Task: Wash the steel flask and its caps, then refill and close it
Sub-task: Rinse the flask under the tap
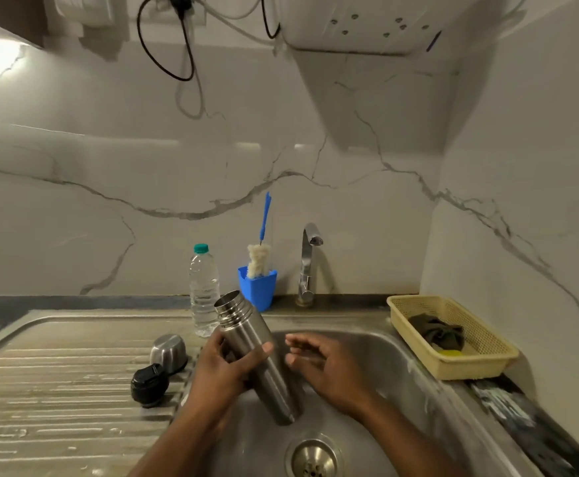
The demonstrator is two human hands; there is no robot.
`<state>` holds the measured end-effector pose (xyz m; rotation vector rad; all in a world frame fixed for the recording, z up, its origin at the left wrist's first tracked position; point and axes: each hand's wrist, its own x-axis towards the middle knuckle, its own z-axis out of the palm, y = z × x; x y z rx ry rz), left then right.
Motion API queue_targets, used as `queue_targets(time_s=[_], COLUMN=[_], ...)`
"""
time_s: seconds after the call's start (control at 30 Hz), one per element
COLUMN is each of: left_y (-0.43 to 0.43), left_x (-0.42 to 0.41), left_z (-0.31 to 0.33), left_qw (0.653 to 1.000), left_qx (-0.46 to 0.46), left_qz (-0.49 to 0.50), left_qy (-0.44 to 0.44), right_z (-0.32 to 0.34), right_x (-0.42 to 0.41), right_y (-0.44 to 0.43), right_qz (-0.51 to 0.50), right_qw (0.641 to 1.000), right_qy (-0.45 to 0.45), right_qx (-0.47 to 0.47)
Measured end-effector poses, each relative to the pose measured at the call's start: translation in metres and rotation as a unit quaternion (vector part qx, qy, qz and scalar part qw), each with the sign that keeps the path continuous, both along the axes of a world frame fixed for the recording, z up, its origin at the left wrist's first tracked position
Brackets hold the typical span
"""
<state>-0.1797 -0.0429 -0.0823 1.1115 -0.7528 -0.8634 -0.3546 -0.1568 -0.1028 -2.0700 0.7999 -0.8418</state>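
Observation:
My left hand [226, 368] grips the steel flask [259, 356] around its upper body and holds it tilted over the sink basin [394, 373], open threaded mouth up and to the left. Just right of the flask, my right hand [319, 364] hovers with relaxed fingers, slightly blurred, apart from the flask and holding nothing. On the ribbed drainboard [57, 390] to the left lie the steel cup cap [168, 351] and, in front of it, the black inner cap [149, 384].
A clear plastic water bottle [203, 290] with a green lid stands behind the flask. Next to it a blue holder [258, 287] carries a bottle brush [259, 259]. The tap [308, 263] rises at the back. A yellow basket [453, 333] with a dark cloth sits right of the basin. The drain [314, 459] is near the front.

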Motion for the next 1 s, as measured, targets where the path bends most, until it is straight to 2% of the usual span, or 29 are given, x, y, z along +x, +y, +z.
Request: queue_targets(time_s=[0.13, 0.2, 0.3, 0.4, 0.5, 0.6, 0.67, 0.73, 0.87, 1.0], left_y=[-0.006, -0.018, -0.047, -0.088, -0.139, -0.187, -0.206, -0.222, -0.24, -0.24], left_x=[-0.016, -0.024, -0.033, -0.031, -0.016, -0.006, -0.013, -0.021, -0.022, -0.016], left_z=[0.006, 0.011, 0.024, 0.036, 0.035, 0.03, 0.031, 0.032, 0.032, 0.032], left_qw=[1.0, 0.998, 0.995, 0.992, 0.996, 0.971, 0.946, 0.929, 0.917, 0.931], left_qx=[0.015, 0.026, 0.037, 0.053, 0.063, 0.084, 0.088, 0.091, 0.11, 0.125], left_qz=[-0.011, -0.028, -0.068, -0.103, -0.023, 0.066, 0.068, 0.068, 0.102, 0.102], left_qy=[-0.019, -0.043, -0.07, -0.052, -0.059, -0.212, -0.303, -0.351, -0.369, -0.328], right_z=[-0.006, -0.007, -0.011, -0.016, -0.022, -0.028, -0.029, -0.03, -0.033, -0.034], right_x=[0.002, 0.003, 0.0, -0.002, -0.002, -0.001, -0.001, -0.002, -0.002, -0.002], right_y=[0.006, 0.006, -0.006, -0.021, -0.031, -0.04, -0.041, -0.041, -0.042, -0.04], right_qz=[0.058, 0.048, -0.011, -0.132, -0.227, -0.255, -0.259, -0.262, -0.259, -0.245], right_qw=[0.998, 0.999, 0.996, 0.982, 0.961, 0.955, 0.954, 0.954, 0.956, 0.961], right_qy=[0.035, 0.004, -0.083, -0.127, -0.142, -0.134, -0.13, -0.126, -0.105, -0.085], right_qx=[0.01, 0.023, 0.041, 0.046, 0.065, 0.076, 0.078, 0.077, 0.086, 0.093])
